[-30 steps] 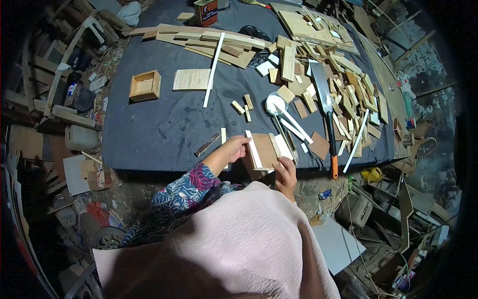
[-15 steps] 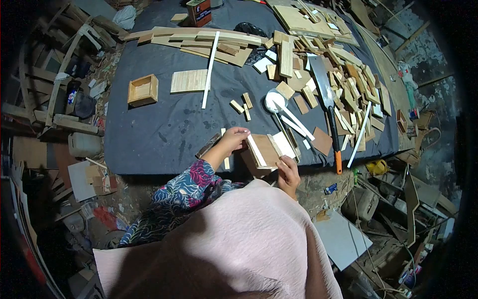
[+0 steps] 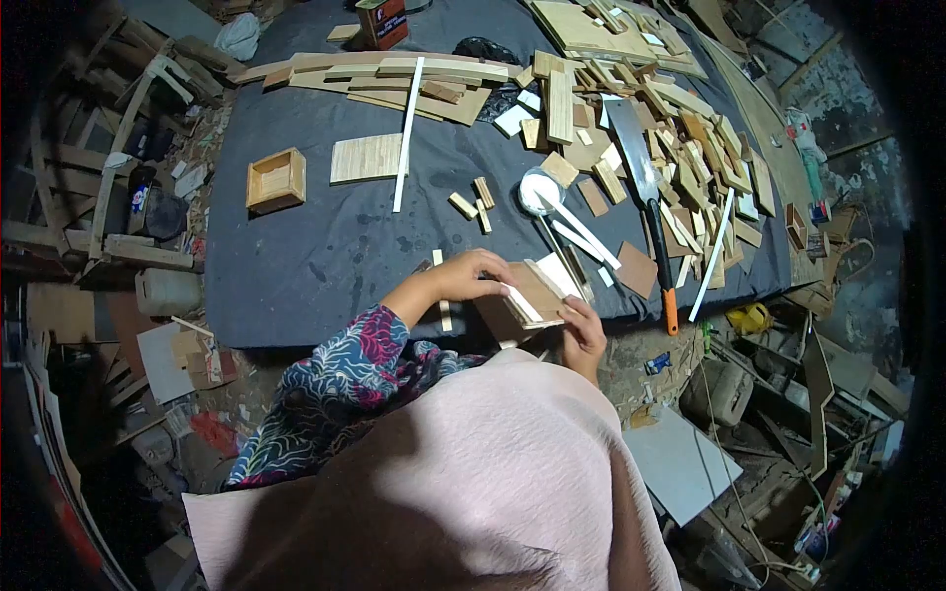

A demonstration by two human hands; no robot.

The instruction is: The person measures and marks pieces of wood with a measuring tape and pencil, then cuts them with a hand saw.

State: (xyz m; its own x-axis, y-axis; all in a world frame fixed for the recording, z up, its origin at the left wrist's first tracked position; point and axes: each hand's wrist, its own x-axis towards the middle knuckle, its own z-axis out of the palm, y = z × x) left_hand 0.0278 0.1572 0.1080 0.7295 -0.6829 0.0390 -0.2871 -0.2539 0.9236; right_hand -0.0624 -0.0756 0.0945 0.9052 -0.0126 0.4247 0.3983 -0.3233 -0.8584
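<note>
At the table's near edge, my left hand (image 3: 473,275) is bent over the left side of a small wooden box piece (image 3: 537,294), its fingers on a white strip (image 3: 522,303) along the edge. My right hand (image 3: 582,333) grips the piece's right corner, thumb and fingers closed on it. The piece is tilted, with a brown panel between pale edges. Just beyond it stands a round tub of white glue (image 3: 540,192), with white strips (image 3: 586,244) leaning out of it. Small wood blocks (image 3: 477,205) lie left of the tub.
On the dark cloth (image 3: 325,236) are an open wooden box (image 3: 276,181), a slatted panel (image 3: 367,159) and a long white strip (image 3: 409,138). A handsaw (image 3: 650,197) lies beside a heap of offcuts (image 3: 700,158). A red tin (image 3: 382,22) stands at the back.
My left hand has moved from the piece's far-left corner further over its left edge, onto the white strip. My right hand has shifted slightly right, and the view has moved a little.
</note>
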